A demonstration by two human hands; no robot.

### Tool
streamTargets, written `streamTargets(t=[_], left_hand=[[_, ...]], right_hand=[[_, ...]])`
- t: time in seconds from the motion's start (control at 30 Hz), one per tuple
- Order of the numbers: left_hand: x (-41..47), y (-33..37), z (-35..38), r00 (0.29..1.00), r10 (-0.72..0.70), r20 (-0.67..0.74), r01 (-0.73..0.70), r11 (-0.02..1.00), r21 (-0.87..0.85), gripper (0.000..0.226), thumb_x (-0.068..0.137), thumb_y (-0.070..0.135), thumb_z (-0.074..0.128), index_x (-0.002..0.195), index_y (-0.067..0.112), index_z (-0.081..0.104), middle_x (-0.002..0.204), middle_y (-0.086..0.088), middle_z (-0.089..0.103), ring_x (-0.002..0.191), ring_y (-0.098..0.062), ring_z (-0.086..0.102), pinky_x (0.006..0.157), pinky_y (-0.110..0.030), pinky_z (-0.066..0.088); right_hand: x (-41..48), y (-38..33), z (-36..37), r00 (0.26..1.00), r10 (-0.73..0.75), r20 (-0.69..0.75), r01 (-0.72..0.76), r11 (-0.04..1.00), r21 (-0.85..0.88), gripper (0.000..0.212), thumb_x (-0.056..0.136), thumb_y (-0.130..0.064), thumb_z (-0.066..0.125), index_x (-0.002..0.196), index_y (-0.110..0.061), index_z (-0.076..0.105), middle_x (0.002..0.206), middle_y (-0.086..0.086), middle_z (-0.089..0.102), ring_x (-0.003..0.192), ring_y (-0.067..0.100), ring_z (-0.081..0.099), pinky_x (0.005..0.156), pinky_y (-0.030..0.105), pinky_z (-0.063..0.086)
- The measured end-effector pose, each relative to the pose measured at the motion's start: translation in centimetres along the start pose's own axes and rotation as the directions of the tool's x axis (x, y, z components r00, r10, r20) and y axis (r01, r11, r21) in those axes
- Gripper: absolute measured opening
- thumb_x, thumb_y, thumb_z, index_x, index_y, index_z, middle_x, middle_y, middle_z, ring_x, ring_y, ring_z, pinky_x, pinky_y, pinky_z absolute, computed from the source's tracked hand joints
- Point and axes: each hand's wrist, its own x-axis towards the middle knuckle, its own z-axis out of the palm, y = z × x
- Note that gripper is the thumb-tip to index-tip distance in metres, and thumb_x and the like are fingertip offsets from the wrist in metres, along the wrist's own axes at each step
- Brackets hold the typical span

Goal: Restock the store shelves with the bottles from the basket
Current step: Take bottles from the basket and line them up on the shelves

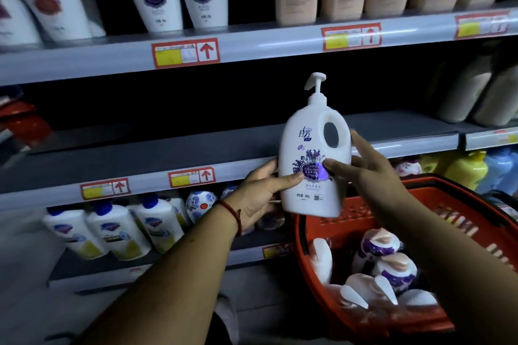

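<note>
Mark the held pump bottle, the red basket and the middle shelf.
pump bottle (308, 145), head view, white front above the label.
red basket (361, 209), head view, far mesh wall.
middle shelf (168, 145), head view, bare dark deck.

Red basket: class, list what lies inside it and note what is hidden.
Inside the red basket lie several white bottles with purple labels and pump tops, piled together. The right forearm covers its right part, so the count and bottom are hidden.

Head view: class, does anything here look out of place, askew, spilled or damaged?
Nothing spilled or broken shows. The middle shelf is mostly bare beside stocked ones, and bottles in the red basket lie jumbled on their sides. The held pump bottle is upright.
</note>
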Motion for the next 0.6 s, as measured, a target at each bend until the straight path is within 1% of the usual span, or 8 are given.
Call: streamTargets(t=[0.13, 0.2, 0.27, 0.33, 0.37, 0.43, 0.5, 0.6], left_hand=[[1.8, 1.1, -1.5, 0.998, 0.055, 0.002, -0.055, 0.998, 0.016, 0.039, 0.092, 0.017, 0.067, 0.13, 0.022, 0.058, 0.124, -0.006, 0.07, 0.115, -0.024, 0.066, 0.094, -0.046, 0.053], [2.9, 1.7, -2.5, 0.995, 0.097, -0.023, -0.097, 0.995, 0.013, 0.038, 0.093, 0.013, 0.065, 0.129, 0.019, 0.058, 0.123, -0.007, 0.07, 0.109, -0.019, 0.068, 0.085, -0.035, 0.056], [3.9, 2.2, -3.7, 0.989, 0.137, -0.062, -0.136, 0.991, 0.017, 0.039, 0.092, 0.012, 0.065, 0.13, 0.015, 0.058, 0.122, -0.007, 0.07, 0.109, -0.019, 0.068, 0.09, -0.037, 0.056], [4.7, 2.6, -5.1, 0.982, 0.156, -0.104, -0.154, 0.988, 0.033, 0.039, 0.092, 0.016, 0.067, 0.129, 0.015, 0.058, 0.12, -0.007, 0.071, 0.112, -0.025, 0.067, 0.096, -0.048, 0.052], [5.0, 2.8, -5.8, 0.977, 0.168, -0.132, -0.165, 0.986, 0.031, 0.039, 0.091, 0.016, 0.068, 0.129, 0.014, 0.058, 0.12, -0.007, 0.072, 0.11, -0.025, 0.068, 0.094, -0.046, 0.054], [5.8, 3.3, -7.2, 0.96, 0.199, -0.196, -0.199, 0.98, 0.016, 0.04, 0.09, 0.012, 0.068, 0.129, 0.009, 0.059, 0.118, -0.008, 0.072, 0.101, -0.017, 0.071, 0.08, -0.03, 0.06], [6.2, 3.7, -8.6, 0.943, 0.23, -0.239, -0.234, 0.972, 0.011, 0.039, 0.089, 0.008, 0.069, 0.127, 0.006, 0.059, 0.118, -0.009, 0.072, 0.09, -0.01, 0.072, 0.068, -0.02, 0.056], [7.0, 4.1, -10.3, 0.913, 0.262, -0.312, -0.275, 0.961, 0.001, 0.04, 0.087, 0.005, 0.07, 0.125, 0.006, 0.059, 0.117, -0.008, 0.071, 0.087, -0.007, 0.07, 0.064, -0.014, 0.052]], right_hand=[[3.5, 0.0, 1.0, 0.998, -0.055, 0.032, 0.055, 0.998, -0.009, 0.065, 0.094, -0.008, 0.067, 0.146, -0.039, 0.045, 0.125, 0.003, 0.071, 0.11, 0.024, 0.071, 0.089, 0.04, 0.057], [5.6, -0.1, 1.7, 0.996, -0.065, 0.053, 0.066, 0.998, -0.01, 0.065, 0.096, -0.005, 0.065, 0.149, -0.034, 0.042, 0.126, 0.0, 0.07, 0.101, 0.014, 0.072, 0.082, 0.03, 0.06], [7.8, -0.4, 2.7, 0.993, -0.065, 0.095, 0.068, 0.997, -0.034, 0.056, 0.096, -0.003, 0.063, 0.144, -0.028, 0.047, 0.123, 0.001, 0.07, 0.096, 0.01, 0.07, 0.071, 0.019, 0.055], [10.1, -0.5, 4.0, 0.991, -0.056, 0.121, 0.066, 0.995, -0.079, 0.049, 0.096, -0.004, 0.064, 0.139, -0.021, 0.049, 0.123, 0.006, 0.07, 0.102, 0.015, 0.069, 0.077, 0.026, 0.055], [11.3, -0.5, 4.6, 0.99, -0.049, 0.132, 0.062, 0.994, -0.095, 0.047, 0.095, -0.004, 0.065, 0.138, -0.019, 0.05, 0.122, 0.007, 0.071, 0.101, 0.017, 0.07, 0.078, 0.029, 0.056], [13.5, -0.5, 5.9, 0.99, -0.026, 0.138, 0.042, 0.993, -0.111, 0.044, 0.094, -0.005, 0.067, 0.134, -0.013, 0.051, 0.118, 0.01, 0.072, 0.097, 0.018, 0.07, 0.075, 0.029, 0.057], [15.4, -0.4, 7.1, 0.989, -0.011, 0.146, 0.033, 0.988, -0.149, 0.04, 0.092, -0.007, 0.071, 0.127, -0.005, 0.051, 0.111, 0.014, 0.072, 0.092, 0.022, 0.07, 0.07, 0.032, 0.056], [17.8, -0.2, 8.8, 0.991, 0.015, 0.134, 0.011, 0.982, -0.189, 0.049, 0.085, -0.015, 0.079, 0.122, 0.001, 0.05, 0.111, 0.022, 0.07, 0.098, 0.04, 0.071, 0.079, 0.058, 0.058]])
